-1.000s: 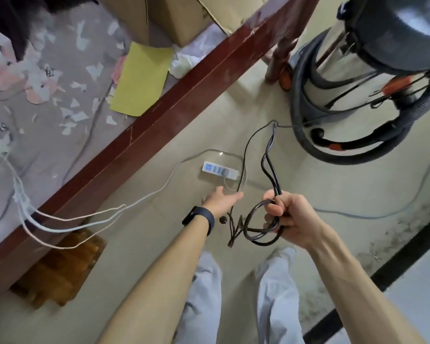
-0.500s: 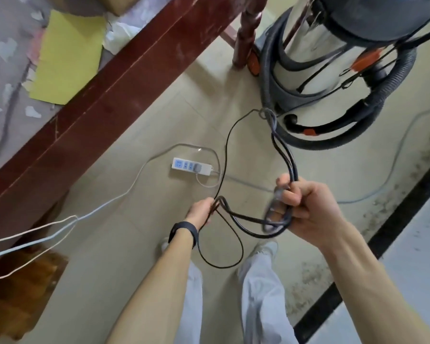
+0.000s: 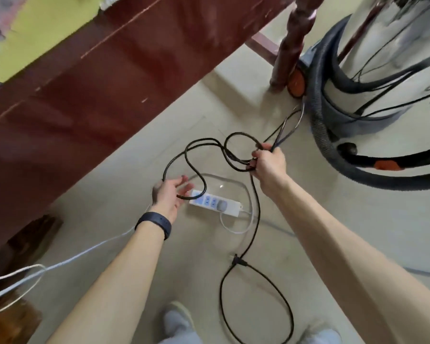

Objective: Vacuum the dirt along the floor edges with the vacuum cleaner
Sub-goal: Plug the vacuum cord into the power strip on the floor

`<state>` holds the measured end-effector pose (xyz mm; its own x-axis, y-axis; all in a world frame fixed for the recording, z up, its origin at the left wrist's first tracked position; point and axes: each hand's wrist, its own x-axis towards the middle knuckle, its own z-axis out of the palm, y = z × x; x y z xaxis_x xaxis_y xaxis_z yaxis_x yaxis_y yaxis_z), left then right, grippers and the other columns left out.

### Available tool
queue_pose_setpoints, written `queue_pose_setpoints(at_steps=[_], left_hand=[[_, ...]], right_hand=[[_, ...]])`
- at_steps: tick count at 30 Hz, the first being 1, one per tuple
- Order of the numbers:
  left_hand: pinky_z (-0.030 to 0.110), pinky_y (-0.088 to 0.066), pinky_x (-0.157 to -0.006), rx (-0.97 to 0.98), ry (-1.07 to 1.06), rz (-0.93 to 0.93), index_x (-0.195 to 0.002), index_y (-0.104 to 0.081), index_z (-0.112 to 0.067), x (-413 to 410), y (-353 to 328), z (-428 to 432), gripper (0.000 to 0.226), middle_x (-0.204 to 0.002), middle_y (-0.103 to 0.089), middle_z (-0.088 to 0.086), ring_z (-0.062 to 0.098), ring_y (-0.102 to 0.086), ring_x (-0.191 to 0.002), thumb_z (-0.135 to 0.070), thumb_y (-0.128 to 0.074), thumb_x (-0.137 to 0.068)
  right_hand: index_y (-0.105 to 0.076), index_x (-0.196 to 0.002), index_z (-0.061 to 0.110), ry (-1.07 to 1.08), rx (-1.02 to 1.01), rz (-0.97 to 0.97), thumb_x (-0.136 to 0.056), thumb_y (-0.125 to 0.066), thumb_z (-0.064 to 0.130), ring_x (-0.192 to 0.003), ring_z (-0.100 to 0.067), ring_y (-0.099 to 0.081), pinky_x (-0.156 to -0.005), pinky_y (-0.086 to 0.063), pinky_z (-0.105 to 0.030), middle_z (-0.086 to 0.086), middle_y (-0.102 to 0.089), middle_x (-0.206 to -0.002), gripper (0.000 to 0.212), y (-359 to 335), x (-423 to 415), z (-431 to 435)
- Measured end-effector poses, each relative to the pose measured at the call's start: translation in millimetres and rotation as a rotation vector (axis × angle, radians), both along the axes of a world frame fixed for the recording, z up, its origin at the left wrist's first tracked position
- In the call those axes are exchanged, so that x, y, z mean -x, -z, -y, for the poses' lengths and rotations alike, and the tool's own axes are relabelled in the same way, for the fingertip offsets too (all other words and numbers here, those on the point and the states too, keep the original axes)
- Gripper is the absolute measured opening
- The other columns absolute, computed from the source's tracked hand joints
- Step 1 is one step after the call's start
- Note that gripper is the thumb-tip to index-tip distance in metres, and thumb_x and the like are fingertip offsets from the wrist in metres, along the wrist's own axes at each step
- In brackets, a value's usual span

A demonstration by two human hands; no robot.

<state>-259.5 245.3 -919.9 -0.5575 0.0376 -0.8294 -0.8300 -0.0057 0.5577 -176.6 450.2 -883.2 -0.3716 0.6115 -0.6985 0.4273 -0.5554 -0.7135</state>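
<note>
Right hand (image 3: 268, 165) has its fingers curled tight round a bunch of loops of the black power cord (image 3: 196, 150), held above the floor (image 3: 124, 184). Left hand (image 3: 170, 194) is palm-up with fingers loosely spread, gripping nothing; one cord loop lies across its fingertips. Dark wristband (image 3: 154, 224) on the left wrist. Vacuum cleaner (image 3: 387, 58), a steel drum, stands at the upper right, well apart from both hands, with its grey ribbed hose (image 3: 319, 115) wrapped round the base and an orange wheel (image 3: 296, 83) showing. From the right hand the cord runs down to its plug (image 3: 238, 261), lying on the floor, then into a big slack loop near the shoes (image 3: 176, 319). White power strip (image 3: 216, 203) sits just beyond the left hand, under the cord loops, white cable (image 3: 85, 254) trailing left. Dark-red counter (image 3: 109, 70) fills the upper left, its leg (image 3: 291, 40) touching or just beside the wheel, cannot tell which. Yellow sheet (image 3: 47, 28) on top.
</note>
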Motion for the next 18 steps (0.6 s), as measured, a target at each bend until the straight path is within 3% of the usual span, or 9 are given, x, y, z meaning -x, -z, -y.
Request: queue_pose_setpoints(at_steps=[1,3,6,8,11,14,16,18], left_hand=[[0.025,-0.051,-0.05,0.01,0.0,-0.074,-0.105,-0.053,-0.008,14,12,2,0.007,-0.094,-0.07,0.006,0.016,-0.071,-0.061,-0.006,-0.052,-0.098],[0.03,-0.049,-0.063,0.073,0.103,-0.189,-0.116,-0.045,-0.02,37,35,6,0.022,-0.104,-0.065,0.001,0.018,-0.068,-0.079,-0.026,-0.057,-0.099],[0.037,-0.048,-0.083,0.181,0.336,-0.221,-0.142,-0.038,-0.031,53,75,13,0.06,-0.125,-0.054,-0.005,0.022,-0.06,-0.104,-0.063,-0.053,-0.093],[0.04,-0.046,-0.094,0.313,0.53,-0.269,-0.148,-0.036,-0.028,51,109,20,0.077,-0.138,-0.052,-0.002,0.023,-0.056,-0.116,-0.071,-0.054,-0.087],[0.038,-0.04,-0.108,0.59,0.958,-0.472,-0.146,-0.041,-0.025,30,149,23,0.078,-0.142,-0.05,0.003,0.025,-0.049,-0.128,-0.05,-0.068,-0.077],[0.037,-0.033,-0.112,0.777,1.405,-0.761,-0.148,-0.036,-0.033,6,170,16,0.083,-0.151,-0.041,0.0,0.024,-0.037,-0.138,-0.039,-0.063,-0.07],[0.039,-0.031,-0.112,0.819,1.582,-0.848,-0.149,-0.034,-0.034,-10,179,11,0.079,-0.152,-0.04,-0.004,0.021,-0.034,-0.141,-0.04,-0.066,-0.077],[0.041,-0.033,-0.109,0.91,1.658,-0.905,-0.147,-0.037,-0.032,-27,187,8,0.067,-0.148,-0.045,-0.003,0.02,-0.036,-0.139,-0.045,-0.061,-0.086]], right_hand=[[-0.051,-0.102,0.016,-0.035,0.067,-0.074,-0.101,-0.045,-0.002,-0.07,-0.014,-0.059,-0.063,-0.046,-0.027,-0.006,-0.057,-0.09,0.019,14,24,5],[-0.052,-0.116,0.014,-0.238,0.108,-0.147,-0.1,-0.055,0.001,-0.101,-0.017,-0.066,-0.077,-0.047,-0.027,-0.006,-0.06,-0.105,0.021,43,61,10],[-0.049,-0.138,0.018,-0.619,-0.297,0.073,-0.094,-0.062,0.013,-0.119,-0.021,-0.058,-0.092,-0.043,-0.028,0.001,-0.06,-0.127,0.046,102,69,11],[-0.044,-0.149,0.012,-0.713,-0.468,0.167,-0.096,-0.062,0.02,-0.123,-0.024,-0.059,-0.101,-0.045,-0.032,-0.003,-0.062,-0.138,0.057,139,47,19],[-0.055,-0.132,0.013,-0.815,-0.513,0.113,-0.099,-0.061,0.027,-0.097,-0.021,-0.062,-0.081,-0.043,-0.029,0.001,-0.069,-0.103,0.036,184,-5,42],[-0.055,-0.102,0.023,-0.979,-0.699,0.05,-0.1,-0.059,0.037,-0.078,-0.021,-0.06,-0.066,-0.038,-0.031,0.009,-0.06,-0.078,0.015,200,-62,57],[-0.051,-0.088,0.027,-1.227,-0.798,0.084,-0.1,-0.054,0.049,-0.079,-0.027,-0.065,-0.065,-0.044,-0.034,0.007,-0.059,-0.075,0.025,195,-100,64],[-0.056,-0.083,0.024,-1.585,-0.848,0.24,-0.099,-0.048,0.061,-0.088,-0.032,-0.068,-0.069,-0.049,-0.034,-0.002,-0.065,-0.082,0.041,188,-134,73]])
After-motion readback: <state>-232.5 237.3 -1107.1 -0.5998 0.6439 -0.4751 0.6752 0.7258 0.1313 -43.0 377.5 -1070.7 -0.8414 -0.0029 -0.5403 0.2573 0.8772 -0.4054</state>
